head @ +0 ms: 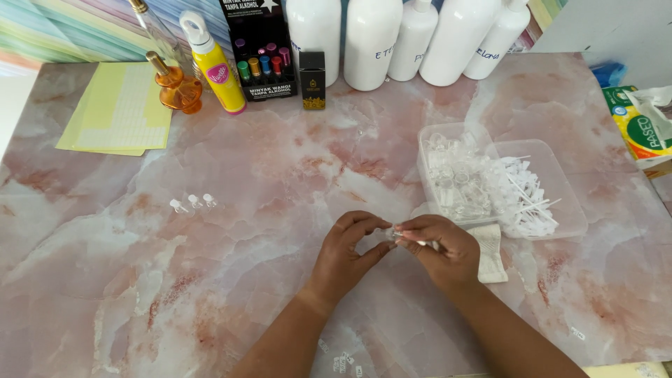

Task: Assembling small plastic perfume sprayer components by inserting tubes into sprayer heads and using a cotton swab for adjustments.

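Head view, one frame, looking down on a pink marbled surface (231,280).

1. Left hand (346,252): low centre, fingers curled, thumb and forefinger pinched on a small clear vial (389,232) held between the two hands.
2. Right hand (441,250): just right of the left, fingertips meeting it at the vial; pinched on a thin white stick-like piece (420,242) that points left toward the vial. Its long axis runs roughly left to right. Both hands touch at the item, so neither is the nearer; the vial lies at the left hand's fingertips, just off the right hand's.
3. Three small clear vials (193,203): in a short row on the surface, well left of the hands, apart from them.
4. Clear plastic tray, left compartment (424,140): filled with small clear vials; just above the right hand.
5. Clear plastic tray, right compartment (570,203): holds a heap of white stick-like pieces, some poking over the divider.
6. White folded cloth or paper (491,255): lying beside the right hand, under the tray's near edge.
7. Five large white bottles (371,42): standing along the far edge.
8. Black display box of small coloured bottles (260,49) and a small black carton (312,79): far edge, left of the white bottles.
9. Yellow spray bottle (217,66), amber glass bottle (178,87): far left.
10. Yellow sheets (119,112): flat, far left corner.
11. Green packet of tissues (640,122): right edge.
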